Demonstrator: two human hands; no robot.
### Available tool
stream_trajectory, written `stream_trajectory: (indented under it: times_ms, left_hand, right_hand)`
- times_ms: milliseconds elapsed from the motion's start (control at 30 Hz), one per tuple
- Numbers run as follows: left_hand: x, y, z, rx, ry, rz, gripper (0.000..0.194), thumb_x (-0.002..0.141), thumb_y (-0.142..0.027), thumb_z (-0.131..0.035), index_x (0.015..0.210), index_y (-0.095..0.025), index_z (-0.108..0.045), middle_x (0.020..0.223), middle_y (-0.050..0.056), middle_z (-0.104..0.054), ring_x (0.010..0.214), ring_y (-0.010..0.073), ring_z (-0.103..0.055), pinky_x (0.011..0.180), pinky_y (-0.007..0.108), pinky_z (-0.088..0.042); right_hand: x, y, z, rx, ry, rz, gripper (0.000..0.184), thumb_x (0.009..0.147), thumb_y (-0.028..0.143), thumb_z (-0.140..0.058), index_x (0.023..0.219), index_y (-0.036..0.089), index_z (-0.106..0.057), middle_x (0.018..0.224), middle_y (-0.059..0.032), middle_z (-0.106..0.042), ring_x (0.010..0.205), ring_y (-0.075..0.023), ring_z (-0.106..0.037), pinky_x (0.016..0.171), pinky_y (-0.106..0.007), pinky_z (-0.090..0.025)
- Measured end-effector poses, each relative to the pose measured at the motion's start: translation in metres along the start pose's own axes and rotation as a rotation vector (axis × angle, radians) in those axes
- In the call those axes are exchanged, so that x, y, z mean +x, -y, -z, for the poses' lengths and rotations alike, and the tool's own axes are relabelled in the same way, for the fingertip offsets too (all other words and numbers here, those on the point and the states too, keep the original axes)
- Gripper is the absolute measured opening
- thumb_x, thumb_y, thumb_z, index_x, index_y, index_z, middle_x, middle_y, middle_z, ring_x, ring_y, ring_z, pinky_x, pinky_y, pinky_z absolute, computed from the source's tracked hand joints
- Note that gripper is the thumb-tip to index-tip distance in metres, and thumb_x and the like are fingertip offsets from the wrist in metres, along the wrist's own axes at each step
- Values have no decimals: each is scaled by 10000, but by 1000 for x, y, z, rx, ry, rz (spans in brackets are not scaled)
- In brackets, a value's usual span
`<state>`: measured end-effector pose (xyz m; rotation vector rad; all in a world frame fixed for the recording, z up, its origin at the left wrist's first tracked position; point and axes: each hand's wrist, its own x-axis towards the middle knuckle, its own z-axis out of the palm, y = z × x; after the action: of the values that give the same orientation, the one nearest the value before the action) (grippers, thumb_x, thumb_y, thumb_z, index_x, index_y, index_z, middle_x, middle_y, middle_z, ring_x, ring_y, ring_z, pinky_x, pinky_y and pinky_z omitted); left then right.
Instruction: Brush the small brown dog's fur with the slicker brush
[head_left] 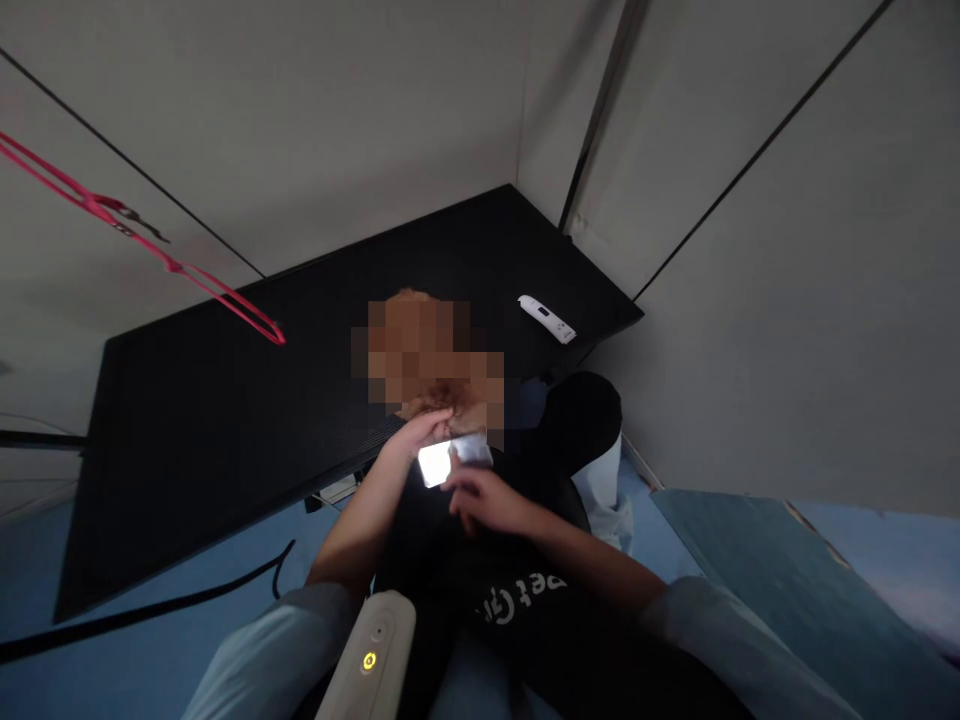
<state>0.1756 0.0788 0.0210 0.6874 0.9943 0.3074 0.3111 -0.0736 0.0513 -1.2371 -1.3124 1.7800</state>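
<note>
In the head view, a flat thing with a bright screen (434,465) sits in front of the person's tummy, by the near edge of a black table (202,430). The left hand (426,432) is right by it, with its fingers next to some brown fur (409,345). I cannot tell if this hand is holding the flat thing, the fur, or neither. The right hand (487,497) has one finger pointing at the screen. Its other fingers bend loosely and hold nothing I can see. The fur is blurred by big squares. A white tool (547,320) lies on the table to the right. A red cord (172,266) hangs on the left.
</note>
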Motion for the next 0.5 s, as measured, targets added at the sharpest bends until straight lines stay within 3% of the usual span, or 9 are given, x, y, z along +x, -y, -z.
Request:
stream_trajectory:
  times_ms: [67,200,233,367,433,500]
  left_hand:
    - [-2,0,-3,-85,-3,88,298,803,-373,-587,617,-141,-609,500,44,-620,441,149,-580,484,248,-468]
    - [-5,2,-12,-297,30,69,238,836,-285,-512,687,-134,-618,537,40,-634,470,133,-596,531,234,-485]
    - [-5,2,-13,-327,54,67,213,828,-268,-508,731,-125,-631,591,57,-659,526,150,-626,574,253,-504]
    - [-1,6,-13,-375,46,44,178,789,-258,-524,736,-123,-626,612,65,-662,574,174,-640,627,287,-517]
    - [0,9,-13,-418,15,-23,143,777,-233,-523,736,-137,-621,619,47,-662,573,155,-634,641,272,-516]
    - [0,14,-14,-479,2,-103,125,764,-208,-522,785,-145,-628,690,49,-685,638,158,-655,691,279,-523]
  right_hand:
    - [0,-1,3,-23,-128,18,247,819,140,-474,1030,182,-594,703,31,-638,480,-61,-547,494,-167,-406]
    - [-7,-4,7,27,100,-174,226,817,125,-448,977,165,-602,582,54,-581,394,-52,-486,413,-150,-342]
    - [-8,-4,8,47,97,-169,230,824,134,-446,990,169,-601,609,49,-594,385,-46,-464,403,-150,-331]
    - [-12,0,12,66,-109,-28,201,853,190,-456,1003,176,-588,717,20,-622,443,-46,-483,452,-166,-362]
    - [-20,0,11,131,-20,-35,197,857,255,-485,1021,172,-556,728,1,-635,538,-86,-566,504,-190,-408]
    - [-32,0,8,166,101,-20,346,779,306,-623,1085,187,-512,859,-35,-670,699,-135,-627,585,-230,-456]
